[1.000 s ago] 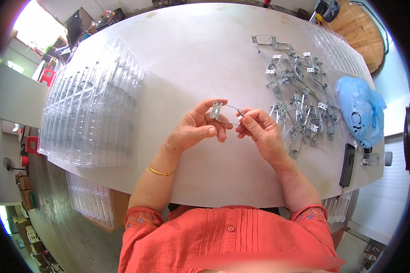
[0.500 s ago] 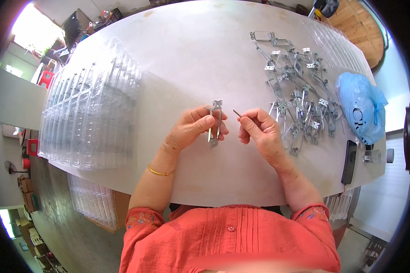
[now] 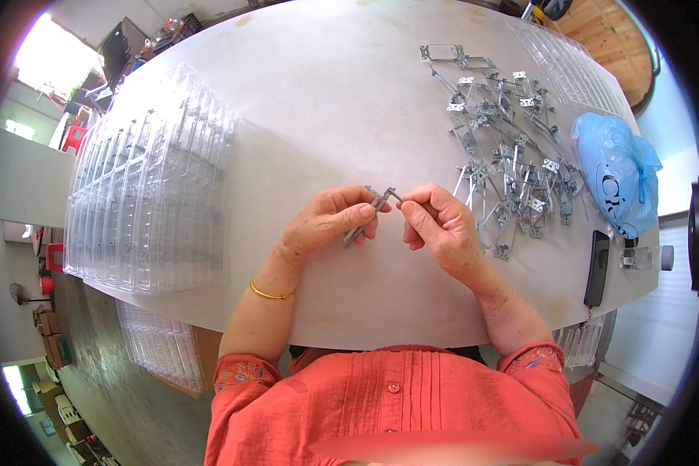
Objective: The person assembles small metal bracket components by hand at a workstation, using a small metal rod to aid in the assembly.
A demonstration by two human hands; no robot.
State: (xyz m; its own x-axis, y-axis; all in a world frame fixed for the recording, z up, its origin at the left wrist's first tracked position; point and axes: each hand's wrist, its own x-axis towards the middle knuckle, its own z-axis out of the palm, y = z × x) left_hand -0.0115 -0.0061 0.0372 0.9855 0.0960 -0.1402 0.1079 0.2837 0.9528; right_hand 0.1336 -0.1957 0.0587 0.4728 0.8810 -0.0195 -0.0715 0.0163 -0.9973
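In front of me my left hand [image 3: 332, 220] pinches a small grey metal bracket assembly [image 3: 377, 203] between thumb and fingers. It is held at a slant, and its lower part shows below my fingertips. A short thin dark metal rod [image 3: 397, 196] is pinched between the thumb and forefinger of my right hand [image 3: 440, 227]. The rod's tip meets the bracket's upper end; whether it sits inside a hole is too small to tell. Off to the right lies a loose pile of similar metal brackets [image 3: 512, 147].
Stacked clear plastic trays [image 3: 144, 186] holding metal parts stand at the left of the white table [image 3: 318, 93]. Along the right are a blue plastic bag [image 3: 617, 175], a black phone [image 3: 596, 268], a clear bottle [image 3: 641, 258] and more clear trays [image 3: 571, 66].
The bracket has tipped from upright to slanted, its upper end now toward my right hand. The rod, apart from the bracket before, now meets its end. My right hand has shifted slightly left.
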